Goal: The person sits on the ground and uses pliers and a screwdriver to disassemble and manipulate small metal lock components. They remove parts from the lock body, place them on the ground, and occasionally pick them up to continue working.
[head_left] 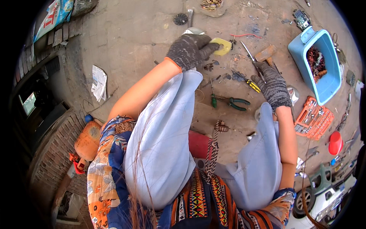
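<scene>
My left hand (187, 52), in a dark grey knit glove with an orange cuff, grips a flat yellowish translucent piece (222, 46) at its fingertips. A pale, shiny rounded object (194, 31) shows partly behind this hand. My right hand (272, 84), gloved alike, is closed around a long thin metal tool (248, 51) pointing away to the upper left; its grip end is hidden. A block-headed hammer (266, 53) lies against those fingers. Nearby on the ground are yellow-handled pliers (253, 86), a green screwdriver (213, 100) and green-handled pliers (238, 104).
To the right stand a blue tub (297, 49) with reddish wire inside, an orange socket set case (314, 119) and a red bowl (336, 143). A red wire (247, 35) and dark scraps lie ahead. Folded paper (99, 83) lies left, near a brick wall (57, 147).
</scene>
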Motion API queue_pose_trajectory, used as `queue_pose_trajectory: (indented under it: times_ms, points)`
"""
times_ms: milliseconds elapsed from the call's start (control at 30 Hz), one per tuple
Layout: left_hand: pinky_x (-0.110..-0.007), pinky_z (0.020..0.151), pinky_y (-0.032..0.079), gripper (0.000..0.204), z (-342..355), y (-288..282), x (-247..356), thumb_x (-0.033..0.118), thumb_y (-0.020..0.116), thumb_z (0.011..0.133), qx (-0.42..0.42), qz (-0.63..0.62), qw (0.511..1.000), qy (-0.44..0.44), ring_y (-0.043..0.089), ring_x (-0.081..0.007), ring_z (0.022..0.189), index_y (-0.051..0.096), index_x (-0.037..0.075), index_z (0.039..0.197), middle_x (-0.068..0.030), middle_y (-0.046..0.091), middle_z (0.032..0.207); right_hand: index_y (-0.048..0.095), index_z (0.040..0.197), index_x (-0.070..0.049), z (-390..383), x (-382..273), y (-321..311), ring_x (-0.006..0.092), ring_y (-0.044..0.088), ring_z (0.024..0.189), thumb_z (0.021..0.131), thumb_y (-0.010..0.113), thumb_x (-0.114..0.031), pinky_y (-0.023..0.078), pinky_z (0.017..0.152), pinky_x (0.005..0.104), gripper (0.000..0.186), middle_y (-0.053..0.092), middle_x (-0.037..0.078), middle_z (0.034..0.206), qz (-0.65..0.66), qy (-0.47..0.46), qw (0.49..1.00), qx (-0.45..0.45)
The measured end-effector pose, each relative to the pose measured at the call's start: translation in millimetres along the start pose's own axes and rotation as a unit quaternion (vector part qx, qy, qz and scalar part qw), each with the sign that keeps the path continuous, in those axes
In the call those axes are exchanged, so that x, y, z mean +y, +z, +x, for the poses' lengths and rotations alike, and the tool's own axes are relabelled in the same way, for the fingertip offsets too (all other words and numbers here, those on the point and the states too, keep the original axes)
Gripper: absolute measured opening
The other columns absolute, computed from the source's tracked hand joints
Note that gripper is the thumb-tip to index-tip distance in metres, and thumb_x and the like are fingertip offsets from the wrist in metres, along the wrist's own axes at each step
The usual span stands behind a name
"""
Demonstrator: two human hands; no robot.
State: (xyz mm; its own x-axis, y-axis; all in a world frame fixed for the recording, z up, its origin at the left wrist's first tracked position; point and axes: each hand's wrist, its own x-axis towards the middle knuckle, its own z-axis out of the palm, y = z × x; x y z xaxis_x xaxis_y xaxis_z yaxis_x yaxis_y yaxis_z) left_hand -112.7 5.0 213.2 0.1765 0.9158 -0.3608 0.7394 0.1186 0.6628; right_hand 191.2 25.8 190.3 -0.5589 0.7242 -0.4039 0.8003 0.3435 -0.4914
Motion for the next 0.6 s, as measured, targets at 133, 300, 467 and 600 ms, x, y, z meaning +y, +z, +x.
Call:
queue_pose_trajectory:
  times_ms: [133, 300, 467, 600]
  points:
    - [-0.024, 0.053, 0.047, 0.035, -6, -53, -34, 0.033, 0.064, 0.086, 0.084, -0.184, 0.949, -0.243, 0.057, -0.0097, 0.053, 0.066, -0.001, 0.092, -0.0064, 0.064, 0.064, 0.054, 0.123, -0.006, -8, 22, -2, 0.0352, 0.055, 0.107, 0.082, 0.066, -0.026, 0.042, 0.095, 0.0405, 0.047, 0.058, 0.019, 0.116, -0.042, 0.147, 0.986, -0.067]
    - [-0.036, 0.071, 0.050, 0.037, 26, -86, -67, 0.030, 0.064, 0.084, 0.263, -0.305, 0.881, -0.250, 0.061, -0.0241, 0.090, 0.058, 0.007, 0.111, -0.0131, 0.061, 0.104, 0.053, 0.123, -0.003, -22, 71, 24, 0.0332, 0.056, 0.107, 0.079, 0.069, -0.026, 0.042, 0.096, 0.0403, 0.052, 0.059, 0.021, 0.112, 0.035, 0.164, 0.985, 0.046]
    - [-0.038, 0.088, 0.047, 0.038, 20, -43, -88, 0.033, 0.062, 0.085, 0.090, 0.055, 0.994, 0.017, 0.061, -0.0297, 0.099, 0.061, 0.011, 0.115, -0.0122, 0.064, 0.108, 0.051, 0.124, -0.004, -27, 81, 33, 0.0339, 0.054, 0.109, 0.077, 0.070, -0.026, 0.042, 0.096, 0.0403, 0.056, 0.057, 0.019, 0.113, -0.037, 0.195, 0.978, 0.071]
    - [-0.041, 0.092, 0.044, 0.036, 15, 18, -65, 0.031, 0.064, 0.083, 0.036, 0.189, 0.975, 0.111, 0.054, -0.0329, 0.108, 0.061, 0.013, 0.115, -0.0121, 0.057, 0.119, 0.054, 0.118, -0.003, -25, 111, 42, 0.0353, 0.058, 0.101, 0.081, 0.065, -0.036, 0.044, 0.089, 0.0420, 0.051, 0.061, 0.022, 0.107, -0.030, 0.242, 0.970, -0.022]
